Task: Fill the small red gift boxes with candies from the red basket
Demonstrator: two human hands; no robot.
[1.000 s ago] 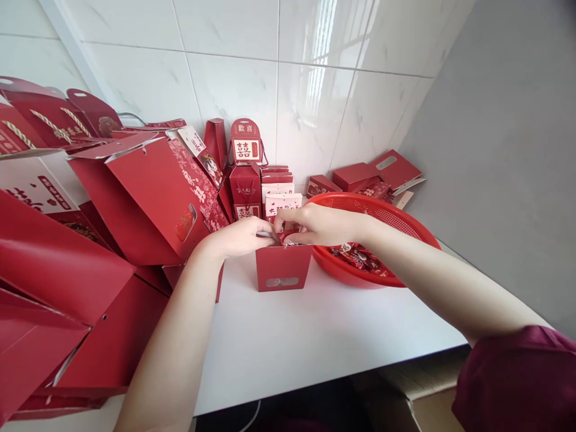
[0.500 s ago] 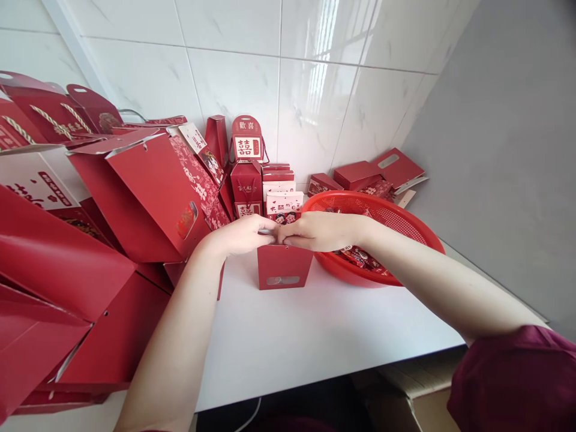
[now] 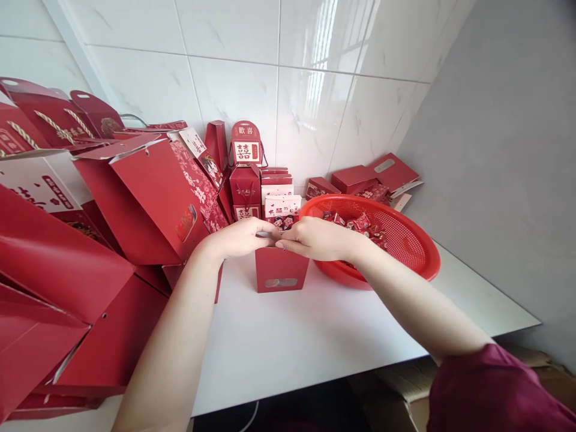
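A small red gift box with a clear oblong window low on its front stands upright on the white table. Both my hands meet over its top edge. My left hand pinches the upper left side, thumb and fingers closed together. From the right, my right hand comes over the rim with thumb along the near edge and fingers curled at the opening; those fingertips are partly hidden. Just right of the box is a red plastic basket with many wrapped sweets in it.
Large red gift boxes are piled along the left. Behind my hands stand several finished-looking boxes and white-topped boxes. More red boxes lie against the tiled wall. Cardboard is below the table.
My right hand has shifted slightly and its fingers lie flatter over the box top. My right forearm has swung inward, showing more sweets. The whole view has moved a little.
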